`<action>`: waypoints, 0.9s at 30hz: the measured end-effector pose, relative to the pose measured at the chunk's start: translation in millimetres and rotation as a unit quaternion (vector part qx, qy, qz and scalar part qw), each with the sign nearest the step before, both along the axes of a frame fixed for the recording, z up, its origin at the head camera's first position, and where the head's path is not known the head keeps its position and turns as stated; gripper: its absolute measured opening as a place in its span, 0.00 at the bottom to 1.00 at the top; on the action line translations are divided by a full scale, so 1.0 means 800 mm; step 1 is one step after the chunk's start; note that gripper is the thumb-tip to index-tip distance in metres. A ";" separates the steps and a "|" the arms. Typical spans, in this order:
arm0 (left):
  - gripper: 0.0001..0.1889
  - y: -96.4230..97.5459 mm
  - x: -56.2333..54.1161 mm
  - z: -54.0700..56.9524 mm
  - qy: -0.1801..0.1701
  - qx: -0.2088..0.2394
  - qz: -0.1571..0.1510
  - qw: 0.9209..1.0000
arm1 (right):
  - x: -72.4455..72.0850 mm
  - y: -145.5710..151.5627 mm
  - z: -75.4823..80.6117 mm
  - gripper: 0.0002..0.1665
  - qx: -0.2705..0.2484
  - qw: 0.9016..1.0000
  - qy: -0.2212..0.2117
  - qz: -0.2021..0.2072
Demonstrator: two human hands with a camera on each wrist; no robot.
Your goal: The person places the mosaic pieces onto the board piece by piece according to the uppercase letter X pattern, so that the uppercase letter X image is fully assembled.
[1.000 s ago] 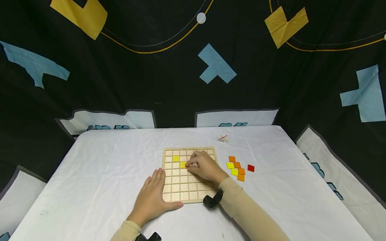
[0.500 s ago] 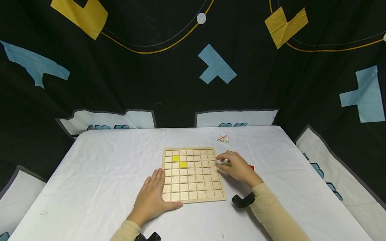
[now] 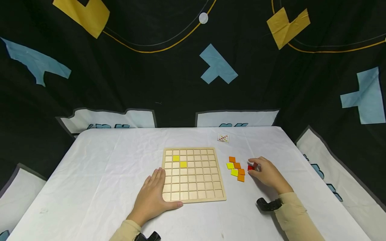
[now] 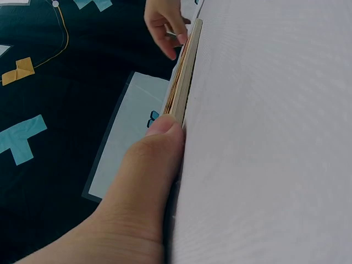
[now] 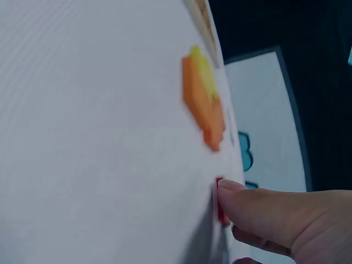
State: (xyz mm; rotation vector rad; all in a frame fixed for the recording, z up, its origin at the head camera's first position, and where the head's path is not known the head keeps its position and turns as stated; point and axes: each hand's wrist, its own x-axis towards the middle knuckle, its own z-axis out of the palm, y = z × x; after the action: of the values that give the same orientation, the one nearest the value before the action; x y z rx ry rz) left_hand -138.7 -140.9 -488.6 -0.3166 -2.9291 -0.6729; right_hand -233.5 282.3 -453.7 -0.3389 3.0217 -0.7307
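Observation:
A square wooden grid board (image 3: 200,186) lies on the white table; two yellow tiles (image 3: 183,164) sit in its upper left cells. My left hand (image 3: 152,194) rests flat against the board's left side, fingers straight, its thumb (image 4: 159,148) along the near edge. Off to the right, my right hand (image 3: 268,174) has thumb and finger at opposite sides of a red tile (image 3: 250,167), pinching it at the tabletop. In the right wrist view the thumb (image 5: 258,209) presses on the red tile's edge, and the other fingers are mostly hidden.
Between the board and my right hand lies a cluster of orange tiles (image 3: 241,178) and yellow tiles (image 3: 234,172). A small printed pattern card (image 3: 223,138) lies near the back of the table. A black cloth (image 3: 178,90) hangs behind it.
My right hand has moved from over the board, past the orange and yellow tiles, to the red tile at the right. My left hand has stayed in place.

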 end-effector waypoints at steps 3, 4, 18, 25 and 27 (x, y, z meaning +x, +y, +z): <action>0.74 0.000 0.000 0.001 -0.001 -0.001 0.000 1.000 | 0.003 0.009 -0.006 0.23 -0.002 1.000 -0.003 -0.004; 0.74 0.000 0.000 0.001 -0.001 -0.002 -0.001 1.000 | 0.004 0.010 -0.007 0.22 -0.003 1.000 -0.003 -0.007; 0.74 -0.001 -0.001 0.000 -0.006 -0.003 -0.001 1.000 | -0.001 -0.009 -0.004 0.07 -0.082 0.994 -0.003 -0.077; 0.74 -0.001 -0.001 0.000 -0.005 -0.003 -0.002 1.000 | -0.010 -0.062 0.002 0.08 -0.143 0.988 -0.008 -0.061; 0.74 -0.001 -0.001 0.000 -0.006 -0.002 -0.002 1.000 | -0.011 -0.082 0.003 0.07 -0.157 0.987 -0.007 -0.042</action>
State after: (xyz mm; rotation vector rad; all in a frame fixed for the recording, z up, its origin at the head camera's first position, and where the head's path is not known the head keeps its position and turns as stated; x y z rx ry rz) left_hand -139.6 -141.9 -488.9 -0.3194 -2.9424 -0.6714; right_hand -242.2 216.8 -451.4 -0.2097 2.9175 -1.2125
